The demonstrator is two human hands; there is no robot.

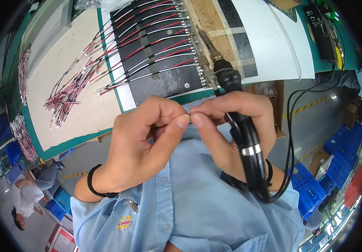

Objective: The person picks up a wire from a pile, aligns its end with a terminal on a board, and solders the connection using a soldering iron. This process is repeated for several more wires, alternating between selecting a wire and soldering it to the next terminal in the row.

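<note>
My left hand [141,143] and my right hand [258,111] meet in front of my chest, thumbs and forefingers pinched together tip to tip. Whatever lies between those tips is too small to make out. A black soldering iron [228,79] with a metal feed tube rests in the crook of my right hand, its tip pointing away over the bench. Beyond my hands is a black board [168,90], where red, white and black wire leads [147,40] lie in a row. Their right ends meet a strip of small metal parts [200,75].
A heap of finished-looking leads [70,94] lies on the beige sheet to the left, with more bundles [23,136] at the bench's left edge. The iron's black cable [290,126] loops down on the right. Blue bins [307,185] stand on the floor; another person [28,195] is at lower left.
</note>
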